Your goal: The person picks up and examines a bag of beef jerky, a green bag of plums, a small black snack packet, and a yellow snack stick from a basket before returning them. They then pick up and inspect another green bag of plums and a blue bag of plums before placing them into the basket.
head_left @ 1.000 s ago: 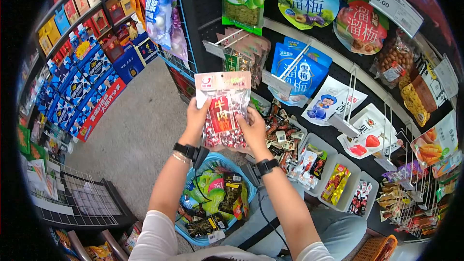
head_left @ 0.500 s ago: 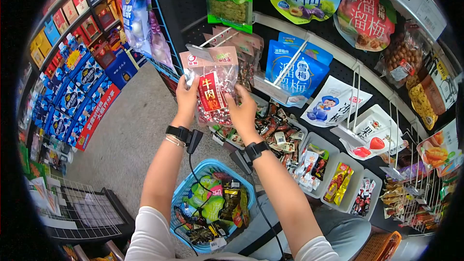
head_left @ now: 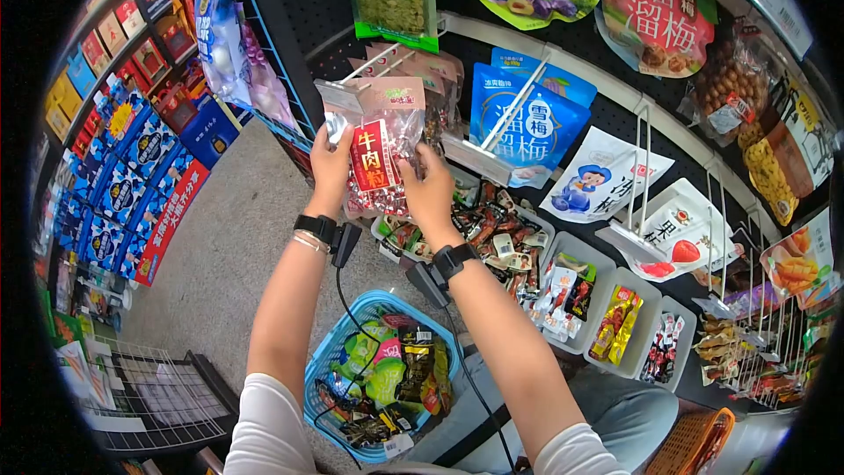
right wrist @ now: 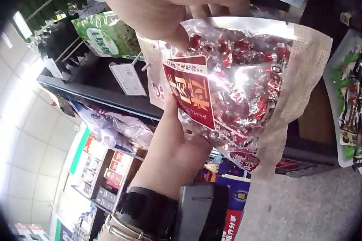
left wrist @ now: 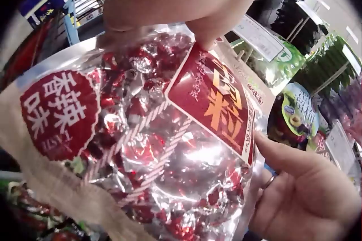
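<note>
- Cartons in blue camouflage print [head_left: 132,193] stand at the left of the frame, edged by a red strip [head_left: 173,224].
- Left hand [head_left: 331,178], left of centre, pinches the near side of the bag, thumb on the front; its other fingers are mostly hidden behind.
- Price tag [head_left: 339,97], on the end of a hook, now overlaps the top of the bag; a second ago the two stood apart.
- Bag of red-wrapped pieces [head_left: 378,154], upright just above the frame's left-centre, now sits higher and further left than before; whether it touches the hook cannot be told.
- Basket in light blue [head_left: 327,340], full of packets, remains at bottom centre.
- Green packet [head_left: 396,0] hangs at the top, its lettering now cut by the frame edge, since the view has shifted.
- Right hand [head_left: 431,198], right of the bag, grips its right edge between thumb and bent fingers, as earlier.
- Grey trays [head_left: 646,295] of small packets lie at lower right.
</note>
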Available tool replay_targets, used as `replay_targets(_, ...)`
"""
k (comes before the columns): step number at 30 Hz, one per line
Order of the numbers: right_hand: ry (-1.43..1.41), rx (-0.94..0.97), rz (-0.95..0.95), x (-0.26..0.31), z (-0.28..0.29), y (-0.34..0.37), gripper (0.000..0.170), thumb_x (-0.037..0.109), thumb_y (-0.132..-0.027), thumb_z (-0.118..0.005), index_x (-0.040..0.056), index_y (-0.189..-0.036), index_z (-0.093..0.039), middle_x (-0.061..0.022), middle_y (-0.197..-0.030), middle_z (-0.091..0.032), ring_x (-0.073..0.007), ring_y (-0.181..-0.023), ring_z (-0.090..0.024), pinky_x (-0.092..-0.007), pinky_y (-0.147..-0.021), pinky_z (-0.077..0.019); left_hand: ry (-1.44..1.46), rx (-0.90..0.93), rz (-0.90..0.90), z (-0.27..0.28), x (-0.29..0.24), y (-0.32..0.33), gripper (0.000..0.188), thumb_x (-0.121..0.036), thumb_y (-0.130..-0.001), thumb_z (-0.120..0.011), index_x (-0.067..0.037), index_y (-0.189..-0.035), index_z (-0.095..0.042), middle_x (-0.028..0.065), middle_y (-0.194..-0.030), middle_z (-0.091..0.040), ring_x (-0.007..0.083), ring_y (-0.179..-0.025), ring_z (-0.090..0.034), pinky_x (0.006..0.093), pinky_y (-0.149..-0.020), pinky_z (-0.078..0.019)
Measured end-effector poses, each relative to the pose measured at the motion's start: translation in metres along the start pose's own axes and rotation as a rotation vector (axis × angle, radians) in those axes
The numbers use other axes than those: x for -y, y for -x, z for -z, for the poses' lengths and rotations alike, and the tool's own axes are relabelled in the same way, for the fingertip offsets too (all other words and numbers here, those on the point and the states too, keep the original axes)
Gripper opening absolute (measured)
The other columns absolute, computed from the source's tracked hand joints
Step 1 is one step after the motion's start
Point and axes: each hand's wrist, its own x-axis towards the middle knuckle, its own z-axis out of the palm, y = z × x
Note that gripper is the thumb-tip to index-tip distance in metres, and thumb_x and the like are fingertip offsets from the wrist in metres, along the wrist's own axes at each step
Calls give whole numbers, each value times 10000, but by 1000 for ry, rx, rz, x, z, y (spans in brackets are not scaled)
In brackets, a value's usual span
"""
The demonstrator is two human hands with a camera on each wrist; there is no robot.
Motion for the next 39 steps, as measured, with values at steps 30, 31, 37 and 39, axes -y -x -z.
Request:
replay_targets(30, -79, 500, -525, -59, 13, 248, 302, 145, -790, -659, -4, -1047, -601, -125, -928, -677, -215, -834, -651, -322, -749, -500, -404, 235, 782, 166, 122, 354, 486, -193, -734, -737, 47, -1129, -588, 166, -1083, -644, 235, -1002, -613, 342, -894, -463)
replay_targets(31, 6, 507, -555, -71, 13, 264, 311, 81, -793, -652, -33, -1075, -585, -141, -979, -661, -198, -893, -634, -291, -778, -490, -460, 235, 798, 170, 137, 375, 503, -204, -725, -749, 51, -1129, -590, 174, -1099, -639, 245, -1010, -611, 344, -895, -462)
replay_targets(37, 105, 496, -658, -85, 42, 302, 320, 85, -781, -647, -30, -1074, -589, -144, -978, -660, -198, -881, -631, -290, -755, -486, -675, 233, 614, 163, 170, 429, 566, -279, -656, -795, 2, -1109, -605, 174, -1072, -644, 294, -975, -621, 367, -839, -483)
replay_targets(39, 84, 461, -704, -87, 49, 301, 311, 96, -781, -647, -23, -1064, -595, -140, -981, -663, -207, -885, -634, -301, -757, -489, -778, 226, 562, 163, 174, 429, 559, -295, -645, -800, -39, -1105, -610, 157, -1043, -651, 305, -946, -624, 374, -805, -488)
